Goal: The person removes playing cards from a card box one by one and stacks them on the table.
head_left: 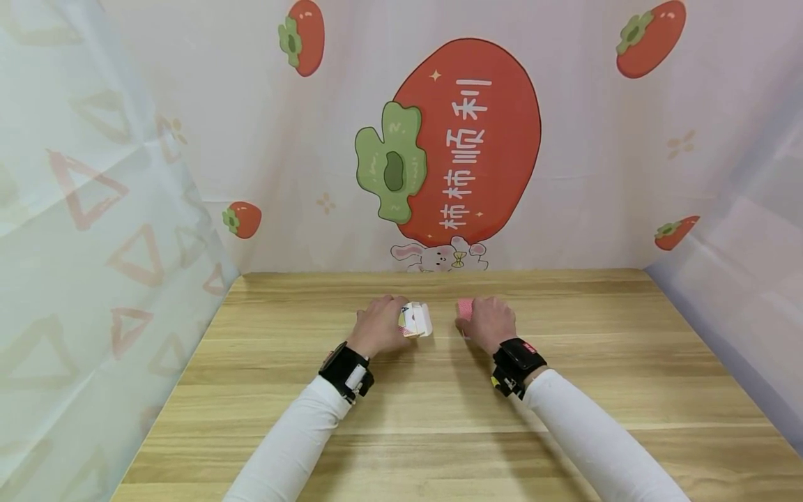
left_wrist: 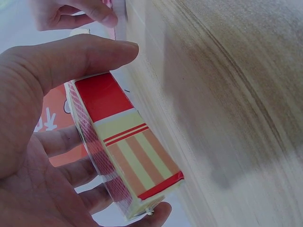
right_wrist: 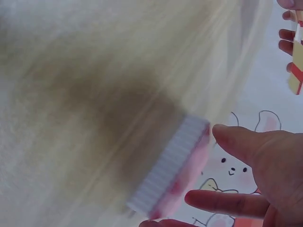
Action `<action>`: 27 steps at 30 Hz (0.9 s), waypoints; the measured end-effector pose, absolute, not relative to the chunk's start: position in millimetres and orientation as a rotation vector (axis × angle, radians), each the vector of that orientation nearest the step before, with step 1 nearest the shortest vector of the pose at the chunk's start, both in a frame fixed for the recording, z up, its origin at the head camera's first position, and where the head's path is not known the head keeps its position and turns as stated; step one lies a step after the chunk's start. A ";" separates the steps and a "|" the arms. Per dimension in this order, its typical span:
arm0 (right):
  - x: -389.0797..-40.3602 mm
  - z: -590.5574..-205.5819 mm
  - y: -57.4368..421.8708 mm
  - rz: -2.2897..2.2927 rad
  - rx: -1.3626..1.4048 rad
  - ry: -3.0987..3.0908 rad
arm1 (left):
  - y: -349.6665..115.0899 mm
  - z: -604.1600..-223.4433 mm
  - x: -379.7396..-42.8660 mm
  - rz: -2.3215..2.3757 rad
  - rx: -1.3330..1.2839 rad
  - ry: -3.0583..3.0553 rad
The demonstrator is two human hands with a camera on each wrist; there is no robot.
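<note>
On the left, my left hand [head_left: 381, 326] grips a playing-card box [head_left: 417, 319], its white end flap standing open toward the right. In the left wrist view the thumb lies along the top of the box [left_wrist: 130, 127], which has red, cream and striped sides, and the fingers wrap behind and below it. My right hand [head_left: 491, 322] holds a pink-backed deck of cards [head_left: 465, 308] on the right, close over the table. From the right wrist, the thumb meets one corner of the deck [right_wrist: 170, 165] and the lower fingers reach its other end; its white layered edge faces the camera.
A wooden table [head_left: 426, 432] lies under both hands. Behind it hangs a pale cloth [head_left: 577, 174] printed with persimmons and a rabbit, and another patterned cloth [head_left: 81, 230] borders the left side. A narrow gap separates the box from the deck.
</note>
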State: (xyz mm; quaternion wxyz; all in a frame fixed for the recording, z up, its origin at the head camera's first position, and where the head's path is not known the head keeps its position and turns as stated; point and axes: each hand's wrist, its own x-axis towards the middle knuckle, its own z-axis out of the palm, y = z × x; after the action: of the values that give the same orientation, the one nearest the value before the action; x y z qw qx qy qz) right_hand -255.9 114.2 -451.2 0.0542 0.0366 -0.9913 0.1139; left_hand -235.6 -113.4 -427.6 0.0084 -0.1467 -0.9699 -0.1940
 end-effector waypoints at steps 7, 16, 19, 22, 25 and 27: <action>-252.7 -434.2 113.3 0.382 0.110 -2.995 | -112.6 -427.8 -234.9 -0.607 -0.459 -3.035; -250.0 -411.2 100.2 0.715 0.530 -2.773 | -110.8 -427.4 -235.8 -0.608 -0.464 -3.034; -249.8 -409.0 94.1 0.901 0.686 -2.769 | -109.5 -427.4 -236.3 -0.605 -0.471 -3.031; -249.3 -409.1 88.7 1.010 0.779 -2.802 | -108.0 -427.4 -236.5 -0.599 -0.483 -3.028; -249.1 -410.9 85.3 1.057 0.830 -2.837 | -107.0 -427.4 -236.5 -0.581 -0.495 -3.018; -249.8 -413.1 84.1 1.055 0.833 -2.861 | -106.6 -427.6 -236.7 -0.571 -0.502 -3.014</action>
State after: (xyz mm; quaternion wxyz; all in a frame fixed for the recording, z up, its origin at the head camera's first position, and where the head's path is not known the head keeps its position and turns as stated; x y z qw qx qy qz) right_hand -249.8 84.1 -413.1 -0.0098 0.2636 -0.9050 0.3337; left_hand -236.7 -106.6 -427.6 0.0168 -0.1614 -0.9695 -0.1835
